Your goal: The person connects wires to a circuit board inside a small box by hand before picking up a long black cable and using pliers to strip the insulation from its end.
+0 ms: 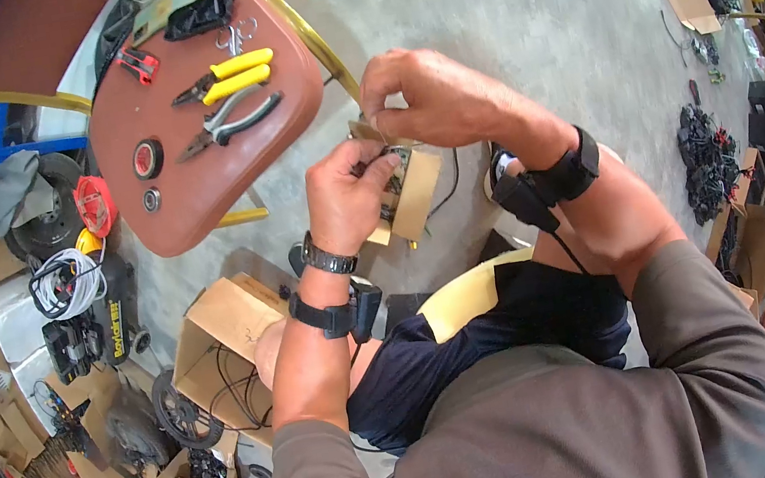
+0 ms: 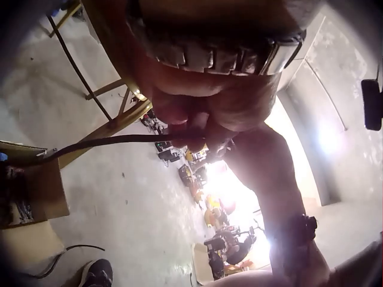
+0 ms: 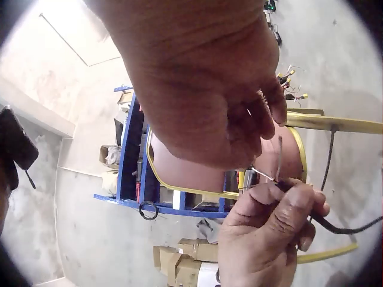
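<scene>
My left hand (image 1: 344,200) grips a black cable (image 2: 108,141) near its end, thumb pressed against the fingers. Out of that end, in the right wrist view, come a thin pale wire (image 3: 263,174) and a dark wire (image 3: 279,149) that stands up loose. Just above, my right hand (image 1: 445,94) bends over with thumb and forefinger together, pinching the pale wire at its tip. Below both hands is an open cardboard box (image 1: 423,195) with small parts inside. From the left hand the cable runs off toward a box in the left wrist view.
To the left stands a brown-topped stool (image 1: 223,179). It bears yellow-handled wire strippers (image 1: 238,75), grey-handled pliers (image 1: 243,116), a roll of black tape (image 1: 148,158) and scissors (image 1: 237,34). A larger cardboard box (image 1: 224,314) with cables sits by the left leg.
</scene>
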Demonstrator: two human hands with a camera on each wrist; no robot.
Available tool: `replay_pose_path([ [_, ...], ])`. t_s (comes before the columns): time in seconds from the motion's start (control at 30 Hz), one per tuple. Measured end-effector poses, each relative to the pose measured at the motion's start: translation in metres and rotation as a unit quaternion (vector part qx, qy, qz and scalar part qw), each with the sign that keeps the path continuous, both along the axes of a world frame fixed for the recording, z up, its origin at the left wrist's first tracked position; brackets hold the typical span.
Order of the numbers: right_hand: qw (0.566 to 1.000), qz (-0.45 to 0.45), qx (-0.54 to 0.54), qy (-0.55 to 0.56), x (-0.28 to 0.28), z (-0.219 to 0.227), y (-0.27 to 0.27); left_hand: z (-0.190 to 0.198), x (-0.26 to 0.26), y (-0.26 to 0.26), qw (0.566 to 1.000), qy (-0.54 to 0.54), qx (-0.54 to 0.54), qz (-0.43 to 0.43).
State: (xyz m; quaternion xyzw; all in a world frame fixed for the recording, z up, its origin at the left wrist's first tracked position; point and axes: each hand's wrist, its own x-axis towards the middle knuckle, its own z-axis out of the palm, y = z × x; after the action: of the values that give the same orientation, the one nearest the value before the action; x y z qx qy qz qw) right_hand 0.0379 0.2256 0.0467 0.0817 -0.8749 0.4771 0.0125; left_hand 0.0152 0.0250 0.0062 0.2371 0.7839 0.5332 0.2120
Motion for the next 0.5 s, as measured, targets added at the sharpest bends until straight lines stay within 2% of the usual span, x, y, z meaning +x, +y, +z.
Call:
replay_pose_path([
  [0.03,1.0,-0.006,0.001,-0.005,0.002,0.003,-0.001,0.002,0.001,0.002,0.999,-0.024,0.016,0.013],
  [0.13,0.981,-0.06,-0.138,-0.127,0.0,0.012,-0.002,-0.006,-0.001,0.001,0.995,-0.066,0.06,0.041],
  [0.17,0.97,-0.049,-0.202,-0.128,-0.002,-0.001,0.002,-0.008,-0.002,-0.001,0.994,-0.064,0.069,0.051],
  [0.27,0.977,-0.07,-0.188,-0.072,-0.004,-0.007,0.007,-0.014,-0.006,-0.006,0.99,-0.039,0.111,0.084],
  [0.3,0.977,-0.068,-0.181,-0.088,-0.004,-0.004,0.009,-0.015,-0.008,-0.007,0.987,-0.026,0.127,0.095],
  [0.4,0.971,-0.071,-0.186,-0.132,-0.001,0.006,0.007,-0.011,-0.012,-0.011,0.98,-0.079,0.133,0.125],
  [0.5,0.966,-0.031,-0.198,-0.164,-0.004,0.001,0.005,-0.015,-0.013,-0.012,0.975,-0.08,0.155,0.138],
])
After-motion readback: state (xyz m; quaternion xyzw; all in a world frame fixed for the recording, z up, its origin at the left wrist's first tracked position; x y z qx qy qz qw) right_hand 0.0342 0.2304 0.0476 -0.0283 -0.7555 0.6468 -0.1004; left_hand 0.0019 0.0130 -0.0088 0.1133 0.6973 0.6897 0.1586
